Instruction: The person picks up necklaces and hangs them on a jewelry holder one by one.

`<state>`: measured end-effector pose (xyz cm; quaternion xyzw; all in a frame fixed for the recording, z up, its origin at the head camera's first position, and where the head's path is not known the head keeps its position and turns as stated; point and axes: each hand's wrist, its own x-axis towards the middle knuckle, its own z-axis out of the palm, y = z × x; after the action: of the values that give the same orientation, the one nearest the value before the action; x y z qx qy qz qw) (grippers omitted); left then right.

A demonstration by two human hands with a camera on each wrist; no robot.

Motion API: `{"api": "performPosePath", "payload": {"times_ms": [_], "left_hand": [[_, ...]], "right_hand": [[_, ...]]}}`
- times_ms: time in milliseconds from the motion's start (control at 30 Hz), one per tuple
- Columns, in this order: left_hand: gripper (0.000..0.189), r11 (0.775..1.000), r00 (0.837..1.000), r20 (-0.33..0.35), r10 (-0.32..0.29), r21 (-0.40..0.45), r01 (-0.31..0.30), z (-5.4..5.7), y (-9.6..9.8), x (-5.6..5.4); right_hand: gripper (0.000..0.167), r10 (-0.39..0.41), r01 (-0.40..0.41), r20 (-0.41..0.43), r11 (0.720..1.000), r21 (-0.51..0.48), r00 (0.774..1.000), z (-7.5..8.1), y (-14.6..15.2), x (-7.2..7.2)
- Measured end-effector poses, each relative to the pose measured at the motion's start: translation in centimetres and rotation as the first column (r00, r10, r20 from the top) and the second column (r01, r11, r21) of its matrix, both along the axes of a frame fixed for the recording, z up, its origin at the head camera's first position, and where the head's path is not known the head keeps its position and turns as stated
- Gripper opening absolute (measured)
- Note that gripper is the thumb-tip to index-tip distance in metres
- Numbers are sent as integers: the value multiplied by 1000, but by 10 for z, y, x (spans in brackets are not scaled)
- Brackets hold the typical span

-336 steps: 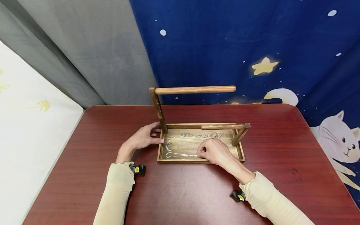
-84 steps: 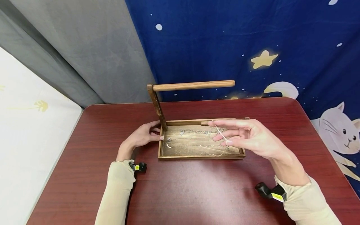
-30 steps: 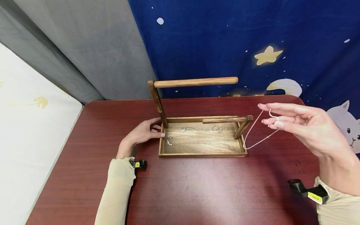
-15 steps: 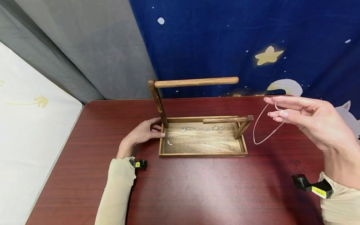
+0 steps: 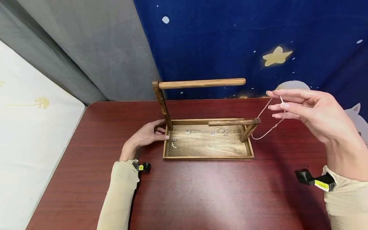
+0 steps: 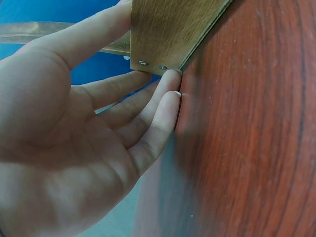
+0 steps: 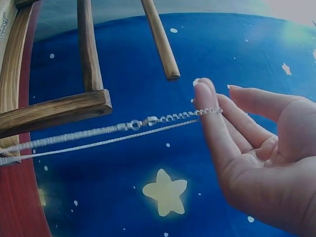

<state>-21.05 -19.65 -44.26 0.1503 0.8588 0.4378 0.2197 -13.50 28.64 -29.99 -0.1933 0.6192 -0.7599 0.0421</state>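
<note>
A wooden jewelry stand [image 5: 207, 158] stands on the table, a shallow tray with two raised bars on posts. My left hand [image 5: 148, 132] holds its left end, thumb at the rim and fingers against the post; the left wrist view has that hand [image 6: 98, 103] around the wooden end panel. Beyond the stand's right end my right hand [image 5: 313, 113] is raised, a thin silver necklace [image 7: 74, 137] looped over its thumb and fingers. The necklace dangles beside the lower bar [image 5: 230, 122]; in the right wrist view its clasp lies close to the digit it wraps.
In the tray lie a thick chain necklace [image 5: 198, 131] along the back and two finer chains with pendants [image 5: 173, 145] at the left. The upper bar [image 5: 201, 83] has a free right end. The dark red table [image 5: 195, 195] meets a blue curtain [image 5: 207, 41] behind.
My right hand has lifted the necklace out of the tray and carried it right and up; just now it shifts slightly left, with the loop nearing the lower bar's post. My left hand stays put.
</note>
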Motion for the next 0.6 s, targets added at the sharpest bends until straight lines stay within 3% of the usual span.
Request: {"api": "performPosePath", "payload": {"times_ms": [133,367,600], "left_hand": [[79,1000,1000,15,6,-2,-6,1,1,0],[79,1000,1000,21,3,10,-3,1,1,-1],[79,1000,1000,17,7,13,-7,0,1,-1]], "right_hand": [[42,30,-30,-13,999,-11,999,-2,-1,-7],[38,-82,82,34,997,-4,996,4,-9,-12],[38,-96,94,23,994,46,995,16,-16,-16]]}}
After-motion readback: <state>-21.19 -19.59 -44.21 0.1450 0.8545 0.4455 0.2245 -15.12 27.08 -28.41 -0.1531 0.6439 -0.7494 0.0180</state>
